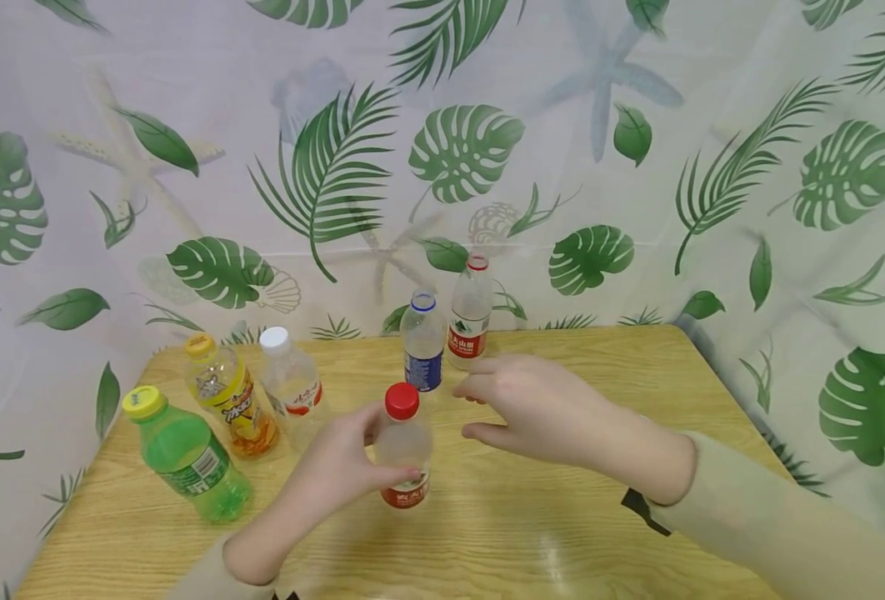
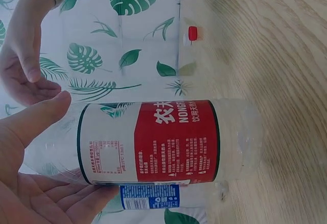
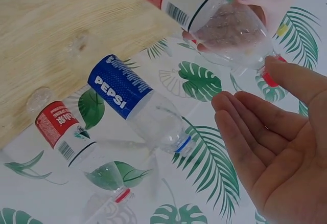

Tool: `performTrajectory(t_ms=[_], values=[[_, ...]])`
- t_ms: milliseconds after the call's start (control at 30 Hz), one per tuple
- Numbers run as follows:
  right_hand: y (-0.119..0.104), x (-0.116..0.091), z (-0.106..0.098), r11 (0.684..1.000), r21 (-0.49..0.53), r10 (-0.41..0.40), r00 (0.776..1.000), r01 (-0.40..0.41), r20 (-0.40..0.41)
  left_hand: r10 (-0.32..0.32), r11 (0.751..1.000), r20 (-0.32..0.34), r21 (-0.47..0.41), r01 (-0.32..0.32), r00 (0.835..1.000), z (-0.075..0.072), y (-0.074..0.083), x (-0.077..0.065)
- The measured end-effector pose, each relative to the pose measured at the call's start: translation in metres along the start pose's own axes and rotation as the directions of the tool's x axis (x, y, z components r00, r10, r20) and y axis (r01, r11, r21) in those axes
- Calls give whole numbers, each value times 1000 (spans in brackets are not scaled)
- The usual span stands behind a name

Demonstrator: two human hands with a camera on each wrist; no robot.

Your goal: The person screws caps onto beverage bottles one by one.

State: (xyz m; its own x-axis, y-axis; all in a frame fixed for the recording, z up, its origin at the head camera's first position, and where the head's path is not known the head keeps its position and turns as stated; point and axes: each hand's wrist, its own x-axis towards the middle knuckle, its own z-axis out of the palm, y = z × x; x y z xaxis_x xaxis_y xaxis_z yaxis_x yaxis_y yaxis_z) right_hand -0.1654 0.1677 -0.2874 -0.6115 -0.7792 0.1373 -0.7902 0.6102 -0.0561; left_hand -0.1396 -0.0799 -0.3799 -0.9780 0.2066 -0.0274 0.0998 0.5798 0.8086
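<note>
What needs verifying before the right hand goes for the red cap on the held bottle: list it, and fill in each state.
1. Left hand grips the held bottle: ok, thumb and fingers lie around it.
2. Right hand free: ok, it holds nothing.
3. Red cap seated on the neck: ok; how tight, cannot tell.
4. Right hand at the cap: not ok, it is apart from it.
5. Held bottle's base supported by the table: cannot tell, contact is unclear.
6. Pepsi bottle behind standing upright: ok, though it has no cap.
</note>
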Motion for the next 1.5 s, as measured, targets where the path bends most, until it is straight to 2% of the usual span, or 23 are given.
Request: performTrajectory(t_ms=[200, 400, 633, 800, 1133, 1500], values=[[5, -5, 2, 1000, -11, 18, 1000, -18, 7, -32, 999, -24, 43, 33, 999, -10, -6, -1], [14, -13, 3, 999, -3, 41, 999, -41, 3, -21, 1000, -40, 13, 22, 999, -25, -8, -8], [24, -22, 6, 998, 15, 59, 998, -59, 4, -34, 994, -90, 101, 43, 995, -39, -15, -13], [28, -27, 8, 997, 13, 81, 997, -81, 7, -31, 991, -118, 125, 46, 993, -47, -20, -16], [39, -37, 13, 987, 43, 150, 987, -153, 49, -103, 978, -147, 164, 127, 984, -59, -33, -21], [45, -45, 24, 984, 39, 170, 984, -172, 42, -116, 978, -182, 148, 144, 976, -66, -47, -26]])
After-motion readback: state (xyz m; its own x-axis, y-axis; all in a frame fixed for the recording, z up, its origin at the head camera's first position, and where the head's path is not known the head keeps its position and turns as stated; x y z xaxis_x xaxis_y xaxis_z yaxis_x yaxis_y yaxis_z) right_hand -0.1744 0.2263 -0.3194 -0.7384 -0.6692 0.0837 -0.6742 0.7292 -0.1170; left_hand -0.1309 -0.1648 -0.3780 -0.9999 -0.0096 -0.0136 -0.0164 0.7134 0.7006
